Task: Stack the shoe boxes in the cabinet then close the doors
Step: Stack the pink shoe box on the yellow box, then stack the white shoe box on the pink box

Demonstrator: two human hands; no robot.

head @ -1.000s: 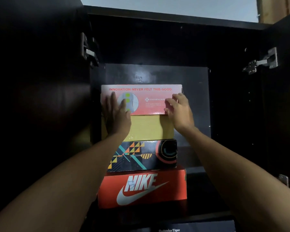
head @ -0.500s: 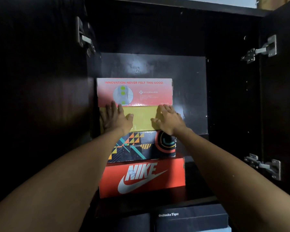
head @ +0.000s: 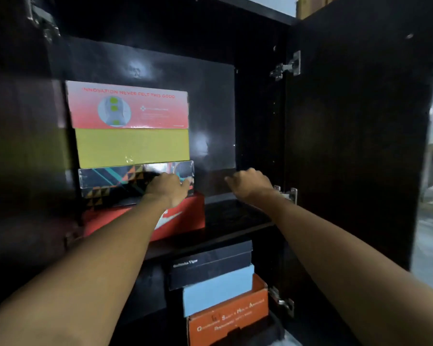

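Observation:
Several shoe boxes stand stacked on the upper shelf of a dark cabinet: a pink-red box [head: 128,106] on top, a yellow box [head: 131,147] under it, a black patterned box [head: 115,182], and a red Nike box [head: 183,216] at the bottom. My left hand [head: 166,188] hovers in front of the patterned box's right end, fingers loosely curled, holding nothing. My right hand [head: 251,183] is in the empty space to the right of the stack, fingers curled down and apart, holding nothing. The cabinet's right door [head: 355,121] stands open.
On the lower shelf sit a black Onitsuka Tiger box [head: 210,265], a light blue box [head: 218,289] and an orange box [head: 228,318]. Metal hinges [head: 286,67] stick out along the right door's edge. The left door is open too, dark and mostly out of frame.
Both hands have come off the pink-red and yellow boxes and dropped lower and to the right. My view has turned right and down, bringing the lower shelf's boxes into sight.

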